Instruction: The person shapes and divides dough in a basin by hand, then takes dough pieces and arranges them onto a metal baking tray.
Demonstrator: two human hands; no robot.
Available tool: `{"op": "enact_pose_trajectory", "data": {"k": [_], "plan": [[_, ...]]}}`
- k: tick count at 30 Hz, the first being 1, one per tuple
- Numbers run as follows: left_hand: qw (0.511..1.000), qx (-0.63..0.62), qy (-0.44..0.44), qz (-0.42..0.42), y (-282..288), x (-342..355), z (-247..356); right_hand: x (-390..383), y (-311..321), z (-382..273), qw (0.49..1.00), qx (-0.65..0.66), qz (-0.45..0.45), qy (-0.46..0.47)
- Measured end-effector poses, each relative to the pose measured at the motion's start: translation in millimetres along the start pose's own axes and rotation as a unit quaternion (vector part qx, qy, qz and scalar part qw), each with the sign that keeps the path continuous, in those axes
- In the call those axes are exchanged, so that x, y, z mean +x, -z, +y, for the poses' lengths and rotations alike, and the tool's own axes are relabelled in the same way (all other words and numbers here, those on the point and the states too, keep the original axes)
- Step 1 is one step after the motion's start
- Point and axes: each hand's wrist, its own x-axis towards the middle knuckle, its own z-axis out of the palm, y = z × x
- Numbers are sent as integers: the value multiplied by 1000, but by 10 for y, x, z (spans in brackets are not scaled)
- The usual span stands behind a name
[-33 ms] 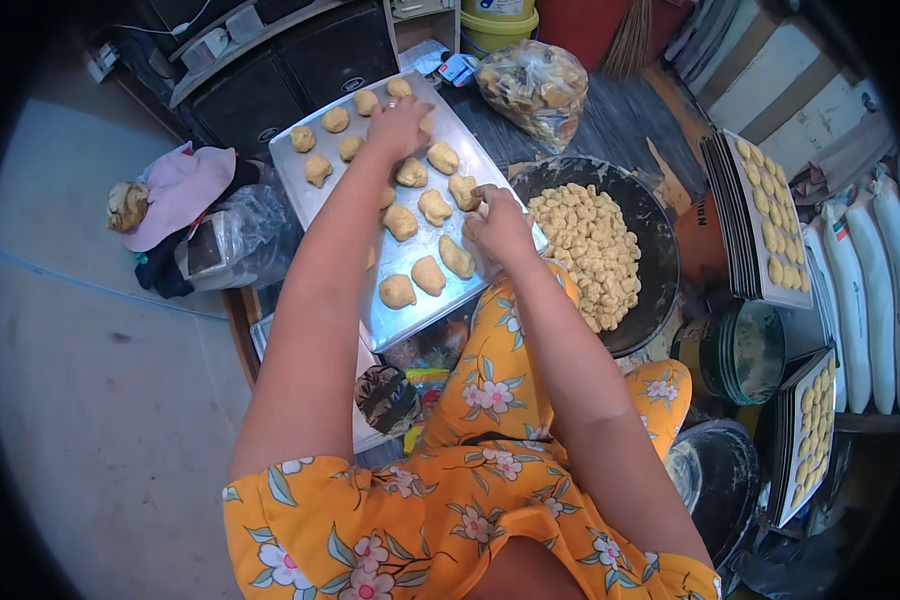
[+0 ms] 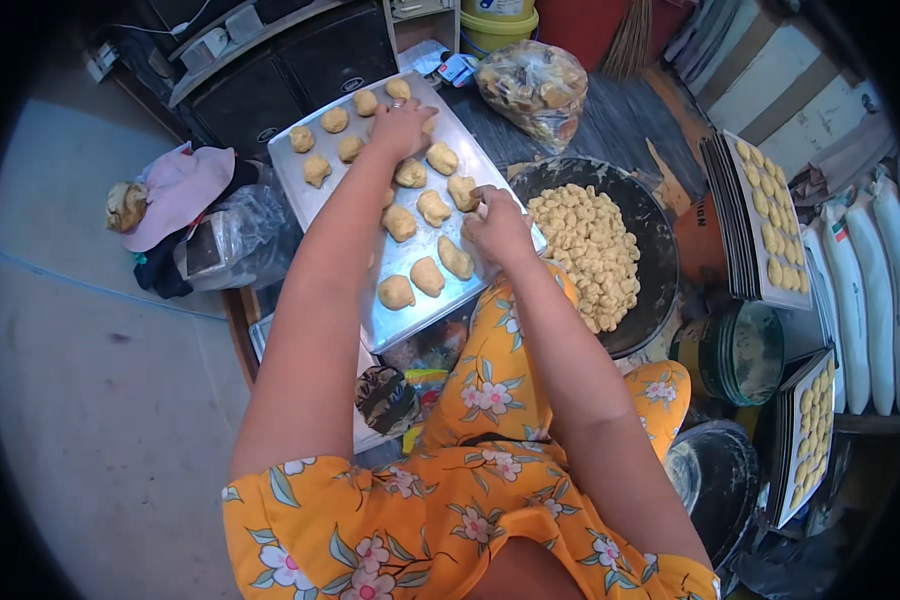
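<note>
A metal baking tray (image 2: 292,182) lies tilted across the view, with rows of pale yellow dough pieces (image 2: 400,223) on it. Over its far part, my left hand (image 2: 402,130) reaches down with its fingers apart, beside a partly covered dough ball (image 2: 428,127). My right hand (image 2: 500,228) is at the tray's right edge, its fingers curled round a dough piece (image 2: 468,230) that it mostly hides. Another dough lump (image 2: 462,193) sits just beyond those fingertips. Nearer me on the tray is a longer, flatter dough piece (image 2: 456,258).
Right of the tray stands a wide black basin (image 2: 660,255) heaped with small dough lumps (image 2: 585,250). Stacked trays (image 2: 775,220) of shaped dough and a dark green bucket (image 2: 735,350) are farther right. A filled plastic bag (image 2: 535,85) lies beyond. A pink cap (image 2: 185,190) rests at left.
</note>
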Motion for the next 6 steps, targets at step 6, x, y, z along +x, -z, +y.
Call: {"op": "enact_pose_trajectory", "data": {"k": [6], "plan": [[990,-44,82,-107,-15,230,-103,15,-2,-24,999,4,-35,1]]}}
